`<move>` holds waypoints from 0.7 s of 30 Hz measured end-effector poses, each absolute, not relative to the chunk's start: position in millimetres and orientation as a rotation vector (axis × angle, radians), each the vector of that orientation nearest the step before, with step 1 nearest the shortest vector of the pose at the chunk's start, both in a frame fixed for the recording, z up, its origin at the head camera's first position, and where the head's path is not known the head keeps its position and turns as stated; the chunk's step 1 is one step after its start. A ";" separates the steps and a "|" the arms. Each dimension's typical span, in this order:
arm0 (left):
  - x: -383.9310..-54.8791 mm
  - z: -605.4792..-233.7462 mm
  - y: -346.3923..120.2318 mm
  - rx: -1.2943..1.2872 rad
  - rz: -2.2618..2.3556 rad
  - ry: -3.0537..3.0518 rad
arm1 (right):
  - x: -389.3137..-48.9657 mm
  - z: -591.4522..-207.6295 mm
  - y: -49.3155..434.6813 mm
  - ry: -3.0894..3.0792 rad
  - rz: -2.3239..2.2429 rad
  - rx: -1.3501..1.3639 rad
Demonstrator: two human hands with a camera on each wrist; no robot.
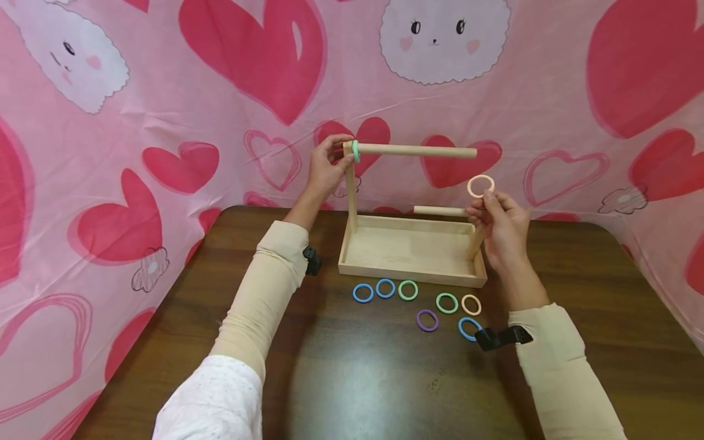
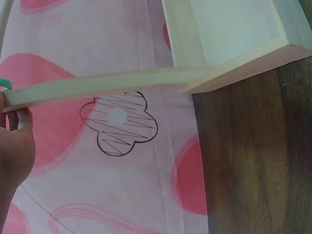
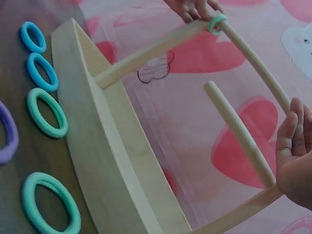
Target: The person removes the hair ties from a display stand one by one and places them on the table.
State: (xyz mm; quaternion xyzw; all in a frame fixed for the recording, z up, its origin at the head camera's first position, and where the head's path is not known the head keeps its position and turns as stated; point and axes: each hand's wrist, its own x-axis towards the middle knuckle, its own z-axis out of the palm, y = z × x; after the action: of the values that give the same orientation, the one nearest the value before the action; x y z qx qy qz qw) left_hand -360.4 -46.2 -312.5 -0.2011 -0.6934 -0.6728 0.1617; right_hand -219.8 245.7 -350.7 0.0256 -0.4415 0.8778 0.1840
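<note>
A wooden stand has a tray base [image 1: 407,275], a tall left post [image 1: 352,195] with a long upper rod [image 1: 418,150], and a shorter right post with a lower rod [image 1: 440,211]. My left hand [image 1: 326,171] grips the top of the tall post, its fingers and thumb around it. Right there, a mint green ring [image 1: 356,151] hangs on the upper rod against the post. Over at the right, my right hand [image 1: 507,229] pinches a peach ring [image 1: 469,185] between thumb and fingers, raised above the lower rod's post. The right wrist view leaves that ring out.
On the brown table [image 1: 352,379], in front of the tray, lie several loose rings: blue ones [image 1: 363,302], green ones [image 1: 408,299], a purple one [image 1: 427,330] and a peach one [image 1: 471,315]. A pink heart-patterned cloth [image 1: 220,116] hangs behind.
</note>
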 end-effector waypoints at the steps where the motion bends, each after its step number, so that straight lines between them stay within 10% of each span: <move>1: -360.1 -312.8 -46.2 -0.571 -1.921 -1.980 | -215.9 -352.1 245.1 -1.262 2.491 0.086; 21: -362.2 -314.0 -46.2 -0.562 -1.908 -1.991 | -153.8 -402.3 206.1 -1.824 2.584 0.196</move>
State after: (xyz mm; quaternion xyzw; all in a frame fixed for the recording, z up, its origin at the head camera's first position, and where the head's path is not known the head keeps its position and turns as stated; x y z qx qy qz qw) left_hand -362.2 -46.2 -314.0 -0.1971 -0.6981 -0.6689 0.1628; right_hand -153.8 206.1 -402.3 0.0620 -0.5756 0.8153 -0.0135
